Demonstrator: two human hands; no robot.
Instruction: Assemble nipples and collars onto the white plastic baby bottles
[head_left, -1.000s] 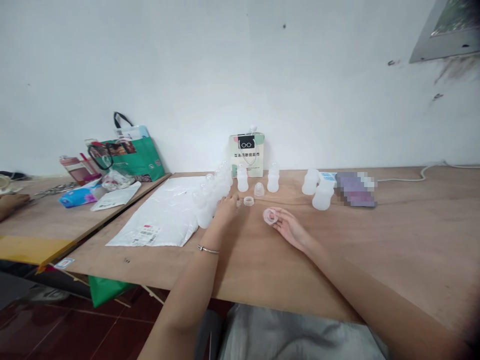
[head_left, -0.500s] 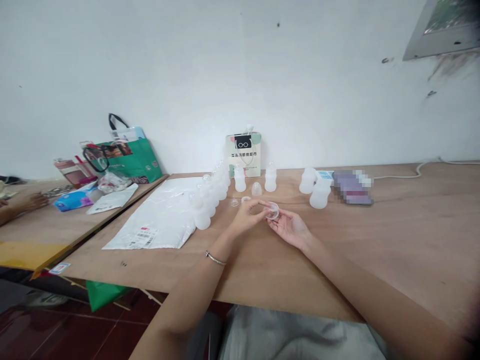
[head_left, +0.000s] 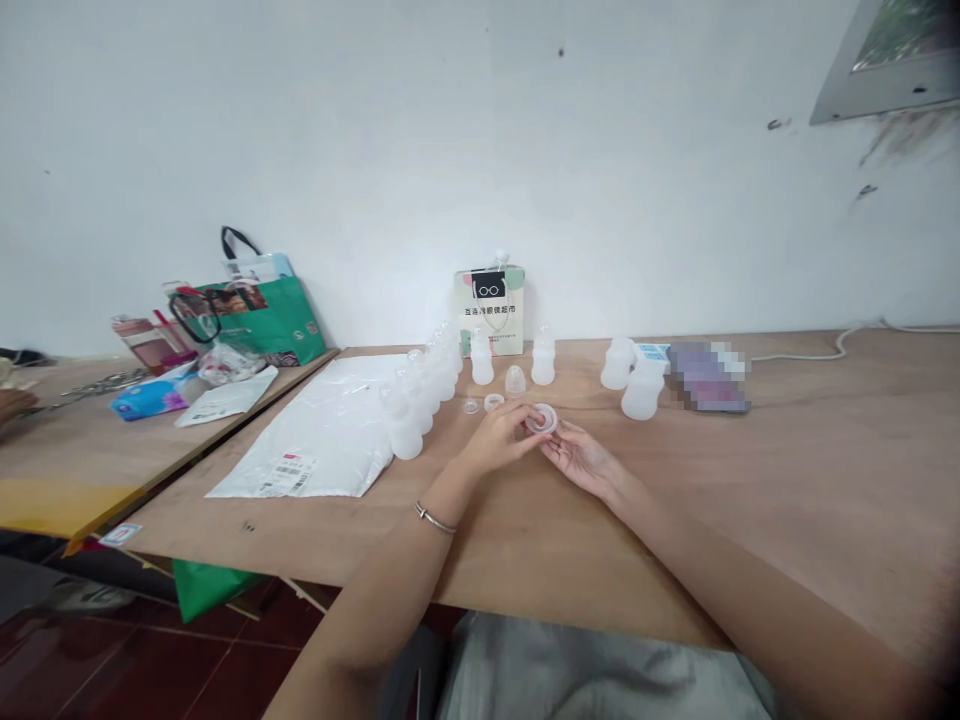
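Note:
Both hands meet above the wooden table [head_left: 525, 540], holding a translucent white bottle collar ring [head_left: 551, 415]. My left hand [head_left: 499, 437] is closed on its left side, with fingers reaching into the opening. Under and along the right edge, my right hand [head_left: 583, 460] supports it with curled fingers. Whether a nipple sits inside the ring is too small to tell. Just beyond my left hand lie another white ring [head_left: 493, 401] and a clear bottle nipple [head_left: 470, 405]. A clear dome cap [head_left: 515, 380] stands between two white baby bottles [head_left: 482, 362], [head_left: 543, 360] with tops on.
Several topped bottles [head_left: 407, 435] form a row beside a white plastic mailer [head_left: 315, 420]. Two topless bottles [head_left: 641, 390] stand right, near a blurred purple object [head_left: 709, 378]. A paper bag [head_left: 491, 310] leans at the wall. Another person's hand [head_left: 15, 402] shows far left.
My left fingers have shifted onto the collar ring and into its opening, which now faces me more. The other person's hand has drawn back towards the left edge.

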